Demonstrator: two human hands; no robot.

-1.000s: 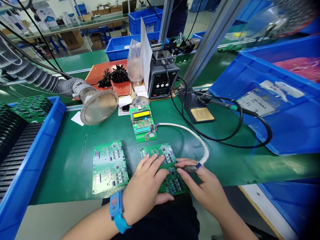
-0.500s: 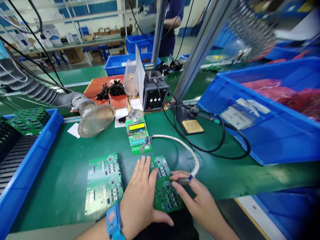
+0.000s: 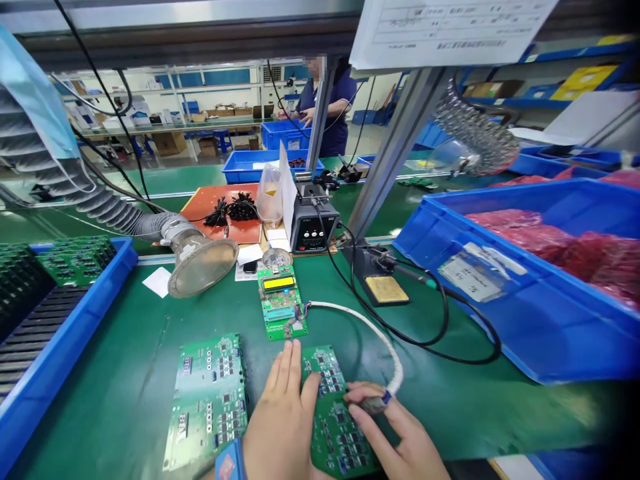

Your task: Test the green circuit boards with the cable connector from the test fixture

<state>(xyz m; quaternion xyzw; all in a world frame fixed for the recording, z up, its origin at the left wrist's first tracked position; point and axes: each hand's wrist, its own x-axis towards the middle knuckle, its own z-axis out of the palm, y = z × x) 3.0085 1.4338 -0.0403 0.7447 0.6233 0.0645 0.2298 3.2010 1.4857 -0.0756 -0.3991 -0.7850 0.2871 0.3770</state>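
My left hand [image 3: 285, 420] lies flat with its fingers stretched forward, covering the left part of a green circuit board panel [image 3: 340, 433]. In my right hand [image 3: 390, 427] is a taped cable probe [image 3: 374, 404], pinched between thumb and fingers over the panel's right side; its tip is hidden. A white sleeved cable [image 3: 370, 327] curves from the probe to a small tester board [image 3: 280, 300] with a lit yellow display. Left of my left hand sits another circuit board panel [image 3: 205, 400], which looks stacked.
A fume extractor hood [image 3: 203, 267] and a blue bin of upright boards [image 3: 100, 293] are at left. A soldering station [image 3: 315, 230] and iron stand [image 3: 385, 290] stand behind. A big blue bin [image 3: 480, 320] holds pink bags. Across the bench stands a person [image 3: 336, 113].
The camera has tilted up, so the bench sits lower in view and a hanging paper sheet shows at the top. My hands keep nearly the same place on the panel.
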